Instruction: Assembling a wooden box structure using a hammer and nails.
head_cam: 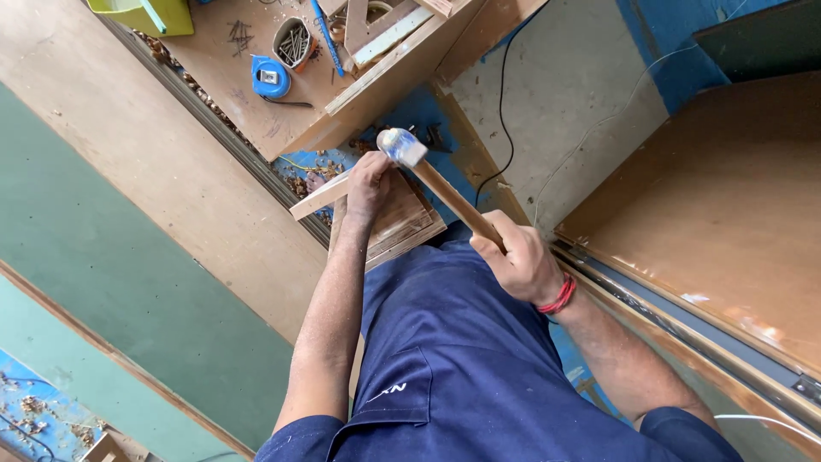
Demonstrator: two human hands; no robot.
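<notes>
My right hand (517, 257) grips the wooden handle of a hammer (445, 192), whose metal head is raised and blurred just above my left hand. My left hand (369, 184) is closed around a narrow wooden strip (318, 196) and holds it against a stack of wooden boards (402, 222) in front of my body. A red band circles my right wrist. Whether a nail stands under the hammer head is hidden by my fingers.
A wooden bench top (248, 85) lies beyond, carrying a blue tape measure (270, 77), a tin of nails (293, 43) and wood offcuts (385, 26). A green box (150, 13) sits at the top left. Large brown panels (727, 205) stand to the right; a black cable (503, 111) hangs nearby.
</notes>
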